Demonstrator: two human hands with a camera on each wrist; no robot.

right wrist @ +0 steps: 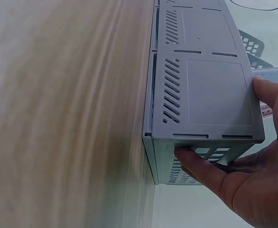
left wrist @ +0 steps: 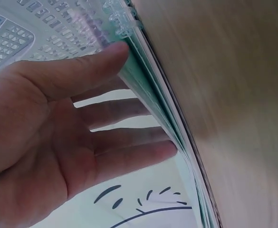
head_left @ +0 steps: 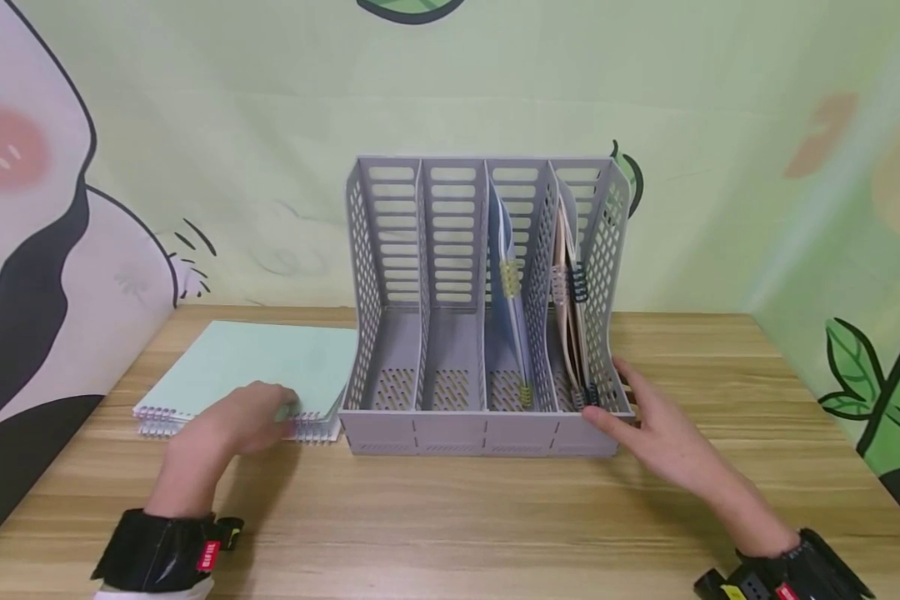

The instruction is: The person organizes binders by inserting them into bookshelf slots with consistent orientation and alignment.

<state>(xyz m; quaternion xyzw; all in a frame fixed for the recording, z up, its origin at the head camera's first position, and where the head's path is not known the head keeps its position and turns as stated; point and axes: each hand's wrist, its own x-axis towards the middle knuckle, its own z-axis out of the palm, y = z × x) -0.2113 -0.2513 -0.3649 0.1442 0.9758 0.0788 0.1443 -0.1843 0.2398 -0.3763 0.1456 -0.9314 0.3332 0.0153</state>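
Observation:
A stack of spiral notebooks with a pale mint cover [head_left: 270,358] lies left of a grey desktop file rack [head_left: 487,433]. My left hand [head_left: 243,417] is over the stack's near right corner. In the left wrist view its fingers [left wrist: 124,147] are extended and spread, their tips at the top cover, with the thumb beside the wire binding [left wrist: 124,19]. At the rack's front right corner, my right hand [head_left: 656,429] grips the grey plastic, thumb and fingers on either side of the corner [right wrist: 253,135].
The rack has several slots. A notebook with a yellow coil [head_left: 510,283] leans in the third slot, and spiral notebooks [head_left: 570,317] stand in the rightmost one. All rest on a wooden table [head_left: 450,525] against a printed green backdrop [head_left: 255,125].

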